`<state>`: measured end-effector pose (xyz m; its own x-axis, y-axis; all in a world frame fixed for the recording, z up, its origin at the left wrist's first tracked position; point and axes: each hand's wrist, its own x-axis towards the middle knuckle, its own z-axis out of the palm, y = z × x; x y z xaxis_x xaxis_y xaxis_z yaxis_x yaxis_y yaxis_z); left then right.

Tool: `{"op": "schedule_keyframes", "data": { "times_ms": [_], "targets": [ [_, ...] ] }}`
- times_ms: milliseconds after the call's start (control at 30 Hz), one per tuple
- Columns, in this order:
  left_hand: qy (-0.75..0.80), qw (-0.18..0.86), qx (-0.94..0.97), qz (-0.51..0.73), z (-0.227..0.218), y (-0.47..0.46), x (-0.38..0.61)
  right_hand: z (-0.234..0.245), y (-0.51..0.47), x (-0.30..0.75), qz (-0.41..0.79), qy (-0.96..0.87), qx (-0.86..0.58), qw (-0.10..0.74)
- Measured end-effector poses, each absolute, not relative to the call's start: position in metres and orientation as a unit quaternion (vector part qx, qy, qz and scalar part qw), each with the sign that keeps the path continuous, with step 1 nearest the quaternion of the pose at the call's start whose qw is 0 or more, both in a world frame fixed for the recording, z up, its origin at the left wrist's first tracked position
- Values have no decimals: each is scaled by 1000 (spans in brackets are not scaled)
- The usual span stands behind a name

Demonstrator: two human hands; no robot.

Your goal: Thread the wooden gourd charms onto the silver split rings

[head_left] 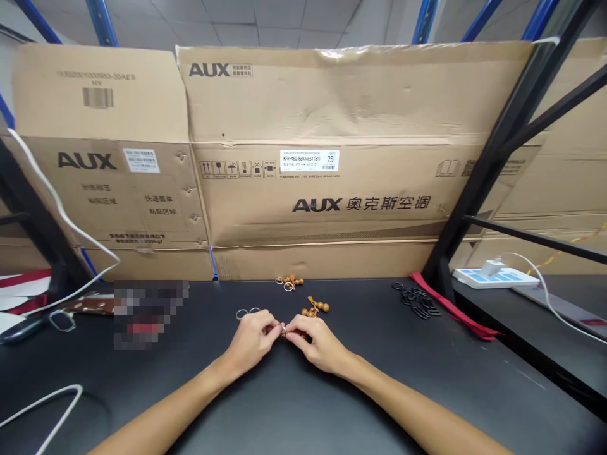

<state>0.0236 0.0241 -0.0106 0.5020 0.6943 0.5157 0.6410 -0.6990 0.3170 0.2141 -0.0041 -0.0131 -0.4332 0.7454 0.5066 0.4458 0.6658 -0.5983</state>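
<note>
Left hand [253, 341] and right hand [322, 344]: fingers [271, 328] of each pinched on a small piece [283, 328], located between the two hands, mostly hidden. Judged light, hard where it shines, probably slippery; best held at its edge. A beaded pendant [319, 307] lies just beyond the right fingers; thin metal rings [248, 312] just beyond the left.

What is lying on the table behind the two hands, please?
Behind the right hand are amber-brown beads; behind the left hand, thin rings. Farther back lies another bead cluster. Whatever the hands cover cannot be seen.
</note>
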Motion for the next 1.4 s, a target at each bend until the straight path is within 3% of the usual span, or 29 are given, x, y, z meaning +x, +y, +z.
{"op": "schedule_keyframes", "data": {
  "times_ms": [100, 300, 500, 567, 900, 1100, 1400],
  "targets": [
    [415, 79, 849, 318, -10, 26, 25, -13, -4, 215, 183, -821, -375, 388],
    [311, -53, 902, 294, -16, 24, 19, -14, -4, 215, 191, -826, -373, 377],
    [425, 136, 818, 364, -5, 24, 25, -19, -2, 215, 142, -845, -362, 368],
    [443, 157, 806, 359, -1, 26, 24, -21, 0, 216, 103, -851, -367, 361],
    [544, 34, 804, 237, -1, 37, 13, -23, 12, 230, -53, -830, -473, 290],
    [540, 3, 803, 253, -7, 37, 11, -18, 9, 231, -65, -805, -507, 300],
    [440, -81, 856, 259, -11, 45, 3, -23, 15, 237, -33, -798, -550, 243]
  ]
}}
